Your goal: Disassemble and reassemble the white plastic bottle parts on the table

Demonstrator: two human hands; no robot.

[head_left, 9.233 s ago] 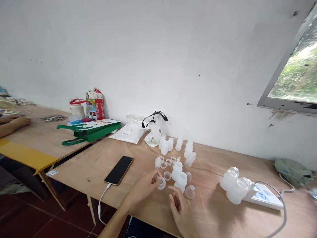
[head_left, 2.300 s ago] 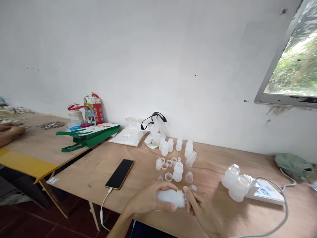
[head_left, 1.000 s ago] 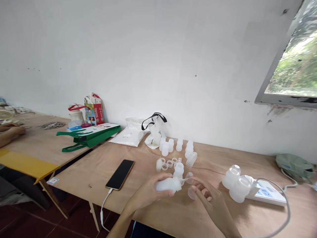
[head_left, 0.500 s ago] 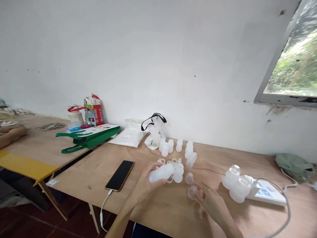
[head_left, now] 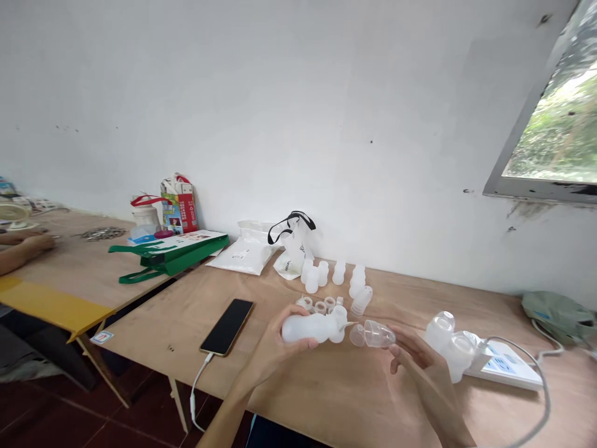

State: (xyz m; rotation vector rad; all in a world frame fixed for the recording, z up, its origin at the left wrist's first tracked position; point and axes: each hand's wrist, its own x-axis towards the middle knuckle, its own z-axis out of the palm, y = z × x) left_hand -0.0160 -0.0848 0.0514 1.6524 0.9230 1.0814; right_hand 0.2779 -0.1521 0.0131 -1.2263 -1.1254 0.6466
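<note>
Above a brown surface (head_left: 321, 392), the left hand (head_left: 273, 342) holds a frosted white bottle (head_left: 303, 329) sideways, its tip toward a clear cap (head_left: 379, 335) in the right hand (head_left: 422, 364); left, a black phone (head_left: 227, 326) lies plugged into a white cable (head_left: 193, 398).

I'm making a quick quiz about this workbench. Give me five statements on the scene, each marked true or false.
The left hand holds a white bottle. True.
Both hands hold bottles. False: the right hand holds a clear cover.
The clear cover is fitted on the white bottle. False: they are apart.
The phone lies on the table, with a cable plugged in. True.
The green bag is left of the phone. True.
</note>
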